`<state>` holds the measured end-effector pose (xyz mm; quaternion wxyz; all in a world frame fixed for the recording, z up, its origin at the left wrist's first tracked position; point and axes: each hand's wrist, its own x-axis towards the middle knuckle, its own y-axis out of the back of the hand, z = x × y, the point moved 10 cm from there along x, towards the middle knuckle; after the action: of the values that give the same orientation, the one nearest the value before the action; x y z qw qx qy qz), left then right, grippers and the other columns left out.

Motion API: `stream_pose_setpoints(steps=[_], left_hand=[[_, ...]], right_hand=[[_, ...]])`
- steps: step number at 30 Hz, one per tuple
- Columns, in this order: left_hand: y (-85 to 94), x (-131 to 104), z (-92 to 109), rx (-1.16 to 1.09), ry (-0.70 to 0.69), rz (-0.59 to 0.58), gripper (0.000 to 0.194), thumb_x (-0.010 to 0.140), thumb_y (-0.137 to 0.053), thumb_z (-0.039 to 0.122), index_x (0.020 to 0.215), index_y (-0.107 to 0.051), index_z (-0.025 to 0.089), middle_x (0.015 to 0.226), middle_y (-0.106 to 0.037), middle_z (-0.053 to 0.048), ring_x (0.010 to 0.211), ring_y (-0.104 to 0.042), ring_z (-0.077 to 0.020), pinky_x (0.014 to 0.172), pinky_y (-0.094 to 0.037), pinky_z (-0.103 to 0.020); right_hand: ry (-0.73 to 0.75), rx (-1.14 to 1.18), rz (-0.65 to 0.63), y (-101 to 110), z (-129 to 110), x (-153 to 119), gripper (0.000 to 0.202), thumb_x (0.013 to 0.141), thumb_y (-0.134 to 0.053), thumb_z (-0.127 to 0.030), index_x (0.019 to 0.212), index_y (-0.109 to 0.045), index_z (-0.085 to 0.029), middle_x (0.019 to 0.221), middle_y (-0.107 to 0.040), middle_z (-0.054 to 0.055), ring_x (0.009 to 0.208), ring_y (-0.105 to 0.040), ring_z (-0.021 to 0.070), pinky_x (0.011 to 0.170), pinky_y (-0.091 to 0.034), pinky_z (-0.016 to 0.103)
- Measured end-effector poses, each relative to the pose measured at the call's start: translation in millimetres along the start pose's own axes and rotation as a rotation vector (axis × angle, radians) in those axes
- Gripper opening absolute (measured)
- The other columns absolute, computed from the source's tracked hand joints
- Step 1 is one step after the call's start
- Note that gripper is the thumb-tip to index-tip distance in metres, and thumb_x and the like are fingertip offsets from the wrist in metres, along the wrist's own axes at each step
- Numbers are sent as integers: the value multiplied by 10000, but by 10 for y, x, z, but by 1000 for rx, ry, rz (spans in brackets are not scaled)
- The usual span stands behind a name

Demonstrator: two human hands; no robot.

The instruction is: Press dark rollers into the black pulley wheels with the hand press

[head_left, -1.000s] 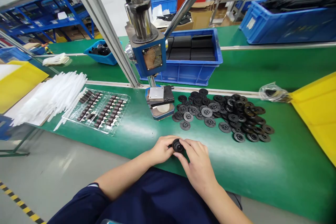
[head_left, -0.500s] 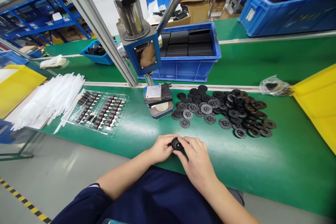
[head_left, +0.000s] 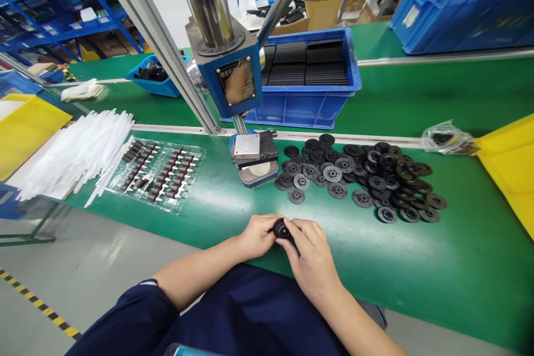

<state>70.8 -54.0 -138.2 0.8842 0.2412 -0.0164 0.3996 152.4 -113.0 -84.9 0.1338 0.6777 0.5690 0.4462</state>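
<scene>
This is a factory workshop, at an assembly station. A blue metal press (head_left: 233,80) with a lever stands on the long green surface (head_left: 417,272), where identical black discs (head_left: 332,173) lie heaped and small brown cylinders (head_left: 178,173) sit in rows. Behind are plastic crates (head_left: 298,108) packed with black parts, cardboard boxes (head_left: 321,14) and blue storage racks (head_left: 100,28). Yellow-and-black hazard tape (head_left: 39,303) crosses the smooth grey floor (head_left: 104,258).

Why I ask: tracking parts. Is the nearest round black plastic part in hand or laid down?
In hand: left hand and right hand hold the part between their fingers.
</scene>
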Motion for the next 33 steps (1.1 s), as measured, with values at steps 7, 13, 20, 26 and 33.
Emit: stream_pose_setpoints(steps=[7, 13, 20, 26, 33], left_hand=[[0, -20, -43, 14, 14, 24, 290, 868, -508, 125, 1100, -673, 181, 1034, -720, -95, 991, -674, -219, 912, -531, -387], [8, -15, 8, 12, -22, 33, 263, 887, -509, 151, 1086, -678, 179, 1006, -721, -90, 954, -679, -207, 882, -535, -355], [27, -2, -4, 2, 12, 35, 201, 872, -516, 144, 986, -680, 155, 930, -704, -86, 876, -658, -200, 828, -513, -326], [3, -50, -274, -258, 303, 100, 296, 785, -718, 338, 982, -585, 160, 758, -640, -18, 675, -576, -133, 651, -453, -256], [151, -97, -307, -577, 520, 239, 443, 664, -815, 373, 878, -482, 175, 630, -559, 58, 533, -515, -74, 539, -396, -204]], right_hand=[[5, 20, -94, -31, 25, 94, 291, 937, -531, -239, 1221, -557, -180, 1036, -583, 100, 937, -531, 230, 814, -481, 413], [0, 22, -128, -32, 16, 111, 255, 923, -561, -236, 1166, -583, -164, 1024, -581, 94, 935, -518, 223, 832, -498, 411], [-24, 1, -143, -67, 49, 116, 311, 932, -547, -265, 1223, -578, -160, 1051, -589, 107, 963, -527, 236, 859, -491, 425], [-188, 176, -94, -36, 457, 90, 378, 947, -521, -410, 1259, -585, -206, 1115, -617, 84, 1027, -569, 211, 895, -499, 380], [-406, 127, 139, 136, 1141, -237, 378, 960, -457, -453, 1103, -664, -170, 1016, -667, 83, 944, -618, 197, 852, -490, 338]])
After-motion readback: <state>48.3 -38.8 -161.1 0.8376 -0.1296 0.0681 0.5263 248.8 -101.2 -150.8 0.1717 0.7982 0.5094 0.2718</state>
